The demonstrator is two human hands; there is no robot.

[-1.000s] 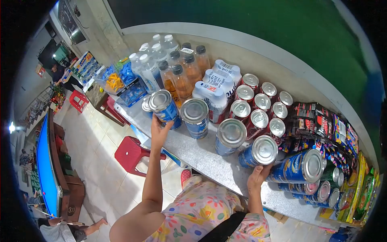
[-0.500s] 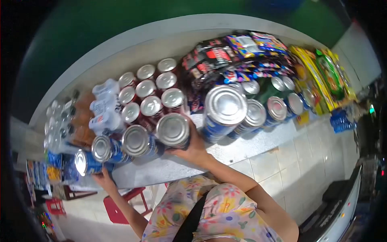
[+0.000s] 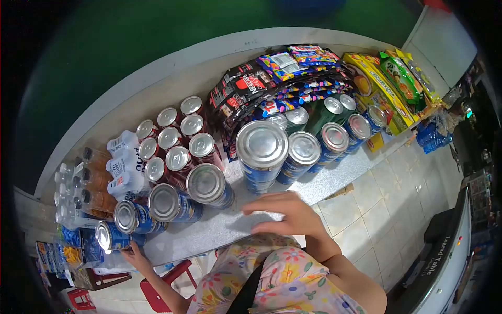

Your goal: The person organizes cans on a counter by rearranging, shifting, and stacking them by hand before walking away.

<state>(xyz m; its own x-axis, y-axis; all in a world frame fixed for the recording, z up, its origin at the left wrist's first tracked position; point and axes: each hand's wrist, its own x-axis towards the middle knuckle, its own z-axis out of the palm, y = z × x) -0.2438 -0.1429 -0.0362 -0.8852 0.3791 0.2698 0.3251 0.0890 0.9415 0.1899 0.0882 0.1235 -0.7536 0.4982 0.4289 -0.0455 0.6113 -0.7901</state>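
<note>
My left hand (image 3: 135,255) grips the lower side of a blue tin (image 3: 120,238) with a silver lid, at the left end of the front row. Its fingers are partly hidden by the tin. Beside that tin stand more blue tins (image 3: 137,217), including a wider one (image 3: 180,206) and another (image 3: 217,191) towards the middle. My right hand (image 3: 287,214) is in the air over the counter's front edge, fingers apart and holding nothing. Just beyond it rises a stack of large tins (image 3: 261,157), apart from the fingers as far as I can see.
Red drink cans (image 3: 178,157), a shrink-wrapped white bottle pack (image 3: 125,165) and orange-drink bottles (image 3: 97,180) line the left of the counter (image 3: 225,225). Nescafé bags (image 3: 243,86), colourful packets (image 3: 293,63) and yellow packs (image 3: 376,83) stand behind and right. Below is a red stool (image 3: 167,288).
My right hand has let go of the tin in the middle and drawn back right, towards my body. My left hand stays at the end tin. The view has shifted slightly.
</note>
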